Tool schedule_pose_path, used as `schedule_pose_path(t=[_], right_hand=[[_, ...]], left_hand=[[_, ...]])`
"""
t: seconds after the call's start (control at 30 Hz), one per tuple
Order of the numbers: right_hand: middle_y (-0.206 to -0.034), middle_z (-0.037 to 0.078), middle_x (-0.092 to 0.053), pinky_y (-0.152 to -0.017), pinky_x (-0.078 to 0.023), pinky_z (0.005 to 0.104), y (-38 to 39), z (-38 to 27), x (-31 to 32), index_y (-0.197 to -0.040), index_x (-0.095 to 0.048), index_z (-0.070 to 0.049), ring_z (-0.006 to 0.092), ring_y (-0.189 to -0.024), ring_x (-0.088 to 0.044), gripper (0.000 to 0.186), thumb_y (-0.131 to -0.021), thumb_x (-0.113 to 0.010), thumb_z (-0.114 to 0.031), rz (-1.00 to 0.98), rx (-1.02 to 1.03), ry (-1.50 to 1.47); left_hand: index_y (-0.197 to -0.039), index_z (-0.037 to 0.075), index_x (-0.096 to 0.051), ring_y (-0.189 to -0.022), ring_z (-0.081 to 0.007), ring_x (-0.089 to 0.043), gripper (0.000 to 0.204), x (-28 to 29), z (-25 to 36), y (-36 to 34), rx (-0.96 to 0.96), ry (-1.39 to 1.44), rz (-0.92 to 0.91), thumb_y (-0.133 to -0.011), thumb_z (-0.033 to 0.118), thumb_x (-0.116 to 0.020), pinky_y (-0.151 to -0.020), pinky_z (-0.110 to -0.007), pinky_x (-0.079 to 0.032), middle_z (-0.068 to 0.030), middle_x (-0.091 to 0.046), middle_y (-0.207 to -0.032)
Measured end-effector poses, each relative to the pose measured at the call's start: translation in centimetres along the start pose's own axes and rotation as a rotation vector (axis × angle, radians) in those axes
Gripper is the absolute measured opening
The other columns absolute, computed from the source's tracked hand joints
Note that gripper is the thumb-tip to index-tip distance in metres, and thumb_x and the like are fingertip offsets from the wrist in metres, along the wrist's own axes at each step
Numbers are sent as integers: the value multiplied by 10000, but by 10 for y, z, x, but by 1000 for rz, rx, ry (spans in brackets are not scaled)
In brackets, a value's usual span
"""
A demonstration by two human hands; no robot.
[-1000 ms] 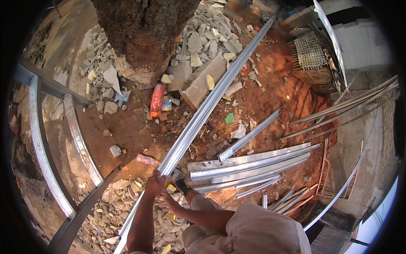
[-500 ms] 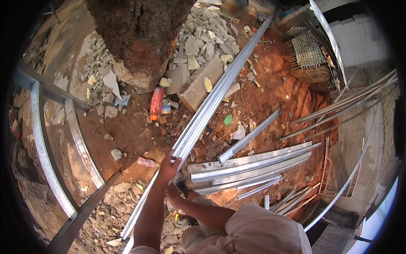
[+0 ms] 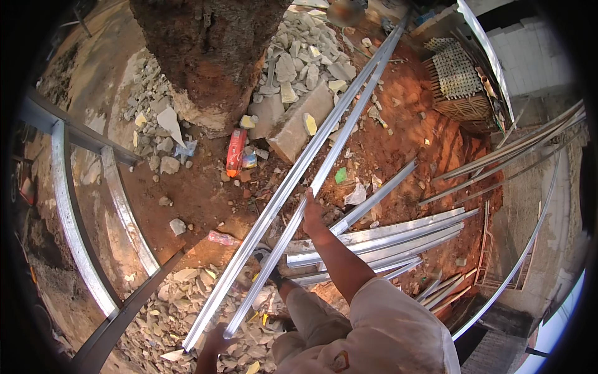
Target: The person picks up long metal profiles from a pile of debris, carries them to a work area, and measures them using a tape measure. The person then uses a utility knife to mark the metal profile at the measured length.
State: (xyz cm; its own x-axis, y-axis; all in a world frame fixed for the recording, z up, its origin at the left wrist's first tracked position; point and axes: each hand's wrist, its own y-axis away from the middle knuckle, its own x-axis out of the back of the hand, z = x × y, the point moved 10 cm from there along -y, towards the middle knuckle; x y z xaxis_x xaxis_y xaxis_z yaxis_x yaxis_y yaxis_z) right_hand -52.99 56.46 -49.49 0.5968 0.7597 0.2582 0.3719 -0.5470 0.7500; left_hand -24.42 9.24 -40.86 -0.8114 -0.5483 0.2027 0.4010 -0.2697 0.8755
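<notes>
Two runs of long silvery metal channel slant from the rubble near me to the far right. My right hand (image 3: 313, 210) grips the right-hand metal channel (image 3: 283, 244) around its middle, with the arm reached forward. At that channel's near end, my left hand (image 3: 215, 341) is closed about the tip, its fingers partly hidden. The other metal channels (image 3: 248, 254) lie close together just to the left, apart from my hands. A gap separates the two runs along most of their length, and they come together at the far end.
More metal channels (image 3: 386, 240) lie stacked to the right. Broken concrete (image 3: 299, 62) is heaped beyond, beside a thick trunk-like mass (image 3: 205, 56). Rubble (image 3: 168, 305) covers the ground near my feet. A steel frame (image 3: 62, 187) stands at left, and long poles (image 3: 511, 156) lean at right.
One metal channel has come away to the right from the others. My left hand has moved back to its near end, and my right hand has moved forward and right along it.
</notes>
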Motion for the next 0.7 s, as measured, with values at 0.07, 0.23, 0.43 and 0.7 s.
schedule_pose_path(t=[0.07, 0.23, 0.43, 0.7], right_hand=[[-1173, 138, -552, -907, -452, 423, 24, -34, -13, -1273, -511, -44, 286, -1084, -515, 685, -885, -543, -608, 9, -136, -116], [-1267, 117, -523, -918, -452, 427, 11, -45, 7, -1367, -424, -76, 267, -1110, -504, 629, -927, -543, -511, -63, 202, -113], [-1154, 86, -546, -773, -507, 331, 108, 42, -15, -1402, -351, -73, 182, -976, -566, 575, -958, -542, -384, -282, 75, -78], [-1032, 94, -573, -747, -469, 318, 119, 75, -24, -1332, -429, -27, 175, -880, -558, 537, -948, -557, -380, -250, 129, 24]], left_hand=[[-1163, 54, -546, -880, -338, -670, 615, -3, 6, 1, 21, 49, 54, -692, 379, -773, -767, -427, -525, -175, -681, -933], [-1119, 55, -557, -803, -376, -669, 465, 26, 94, -26, -51, 2, 145, -739, 284, -695, -696, -457, -529, -200, -672, -821], [-1209, 38, -517, -878, -416, -648, 571, 48, 165, -78, -113, -28, 179, -734, 280, -721, -756, -476, -519, -256, -658, -916], [-1256, 35, -483, -903, -425, -638, 626, 61, 218, -81, -297, -5, 197, -742, 286, -736, -776, -480, -505, -250, -657, -941]])
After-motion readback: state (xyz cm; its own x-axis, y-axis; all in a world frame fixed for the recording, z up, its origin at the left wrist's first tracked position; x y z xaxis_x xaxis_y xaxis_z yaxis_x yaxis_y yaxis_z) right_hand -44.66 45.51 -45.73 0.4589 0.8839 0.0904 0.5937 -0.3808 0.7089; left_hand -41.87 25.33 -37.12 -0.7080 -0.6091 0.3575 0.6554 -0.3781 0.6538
